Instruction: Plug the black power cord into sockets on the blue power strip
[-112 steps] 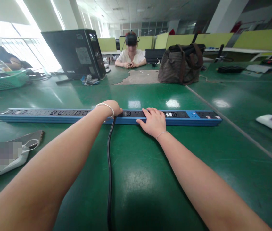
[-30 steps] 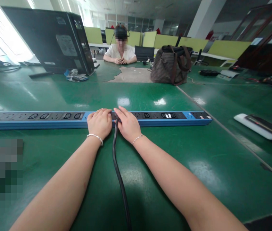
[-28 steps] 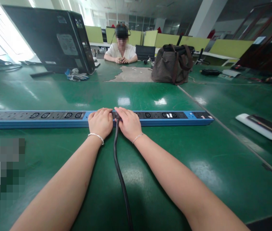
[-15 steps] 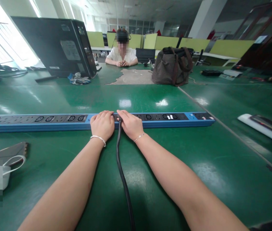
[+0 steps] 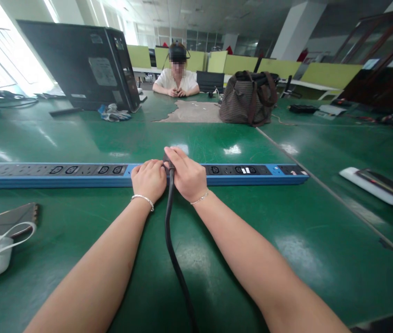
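A long blue power strip [image 5: 78, 182] with black sockets lies across the table in front of me. My left hand [image 5: 148, 179] is wrapped over its middle, fingers bent across the socket face. Just to the right, my right hand [image 5: 188, 174] pinches a black plug [image 5: 167, 160], raised at the strip. Fingers cover part of the plug, and I cannot tell whether its tip touches a socket. A thick black cable [image 5: 169, 226] runs from the plug down toward me between my forearms.
A black computer case [image 5: 74, 64] stands back left, with gloves [image 5: 114, 113] beside it. A brown bag [image 5: 245, 99] sits further back. One person [image 5: 176, 81] sits opposite. Phone-like objects lie at left [image 5: 12, 216] and right [image 5: 373, 185] on the green table [image 5: 238, 286].
My right hand has risen with the plug, lifting it up from the strip's face, and the cable has shifted slightly left. My left hand has stayed on the strip.
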Demonstrator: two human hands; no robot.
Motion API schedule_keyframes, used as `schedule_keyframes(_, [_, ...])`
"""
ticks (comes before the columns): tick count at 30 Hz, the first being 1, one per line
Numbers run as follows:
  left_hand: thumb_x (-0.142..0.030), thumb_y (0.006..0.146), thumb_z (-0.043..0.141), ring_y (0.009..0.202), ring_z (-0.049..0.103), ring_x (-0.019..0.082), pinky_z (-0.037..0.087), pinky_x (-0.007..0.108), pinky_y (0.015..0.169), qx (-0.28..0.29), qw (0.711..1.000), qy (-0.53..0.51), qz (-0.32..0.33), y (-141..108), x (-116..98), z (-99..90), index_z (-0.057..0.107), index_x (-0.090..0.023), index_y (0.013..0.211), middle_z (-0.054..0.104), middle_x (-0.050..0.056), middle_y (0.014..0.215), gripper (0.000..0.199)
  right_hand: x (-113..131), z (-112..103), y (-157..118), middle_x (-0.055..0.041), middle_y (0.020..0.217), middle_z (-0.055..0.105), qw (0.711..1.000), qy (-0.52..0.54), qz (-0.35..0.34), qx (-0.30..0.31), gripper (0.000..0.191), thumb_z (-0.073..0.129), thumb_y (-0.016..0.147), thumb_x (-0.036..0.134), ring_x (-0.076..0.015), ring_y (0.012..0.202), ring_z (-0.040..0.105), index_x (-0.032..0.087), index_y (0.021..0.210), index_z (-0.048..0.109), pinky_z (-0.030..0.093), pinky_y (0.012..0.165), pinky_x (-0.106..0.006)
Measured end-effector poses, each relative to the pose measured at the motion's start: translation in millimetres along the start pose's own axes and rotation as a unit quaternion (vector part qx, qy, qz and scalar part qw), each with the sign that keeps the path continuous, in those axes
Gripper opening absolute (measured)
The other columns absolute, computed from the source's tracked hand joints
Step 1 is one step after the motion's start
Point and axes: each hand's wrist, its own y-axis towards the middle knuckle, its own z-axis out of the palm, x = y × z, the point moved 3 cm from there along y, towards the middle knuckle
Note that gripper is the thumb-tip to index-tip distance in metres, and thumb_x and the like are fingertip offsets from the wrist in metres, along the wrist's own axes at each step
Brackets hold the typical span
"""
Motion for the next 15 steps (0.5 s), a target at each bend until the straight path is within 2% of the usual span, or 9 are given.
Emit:
schedule_keyframes(3, [-0.028, 0.093, 0.029, 0.120, 0.055, 0.025, 0.034, 0.042, 0.100, 0.013, 1.000, 0.005, 0.000, 0, 0, -0.6, 0.067, -0.021, 0.104, 0.067, 0.009, 0.122, 0.040, 8, -5, 2, -0.0049, 0.138, 0.056, 1.000, 0.017, -0.014, -0.017, 0.040, 0.034, 0.100, 0.026, -0.0172, 0.123, 0.054, 0.022, 0.135, 0.053, 0.032, 0.113, -0.035])
schedule_keyframes(6, [-0.029, 0.094, 0.027, 0.119, 0.055, 0.025, 0.033, 0.043, 0.101, 0.003, 1.000, -0.003, -0.004, 1, 1, 0.7, 0.065, -0.022, 0.113, 0.066, 0.008, 0.125, 0.043, -4, -9, -2, -0.0065, 0.130, 0.062, 0.998, 0.032, 0.017, -0.048, 0.039, 0.035, 0.099, 0.029, -0.0168, 0.119, 0.057, 0.018, 0.129, 0.057, 0.039, 0.109, -0.033])
schedule_keyframes(10, [-0.030, 0.094, 0.028, 0.119, 0.055, 0.024, 0.032, 0.043, 0.102, -0.008, 1.000, -0.008, 0.002, 1, 3, 4.2, 0.065, -0.023, 0.115, 0.066, 0.006, 0.124, 0.043, -37, -34, -13, -0.0095, 0.121, 0.067, 0.988, 0.037, 0.068, -0.131, 0.040, 0.037, 0.096, 0.034, -0.0187, 0.110, 0.063, 0.015, 0.122, 0.061, 0.047, 0.100, -0.031])
schedule_keyframes(15, [-0.031, 0.094, 0.029, 0.117, 0.056, 0.024, 0.033, 0.042, 0.101, -0.015, 1.000, -0.011, 0.000, 1, 5, 6.5, 0.066, -0.024, 0.114, 0.067, 0.005, 0.123, 0.042, -99, -74, -45, -0.0080, 0.119, 0.068, 0.974, 0.028, 0.163, -0.155, 0.041, 0.043, 0.092, 0.039, -0.0218, 0.108, 0.065, 0.020, 0.122, 0.062, 0.049, 0.098, -0.037])
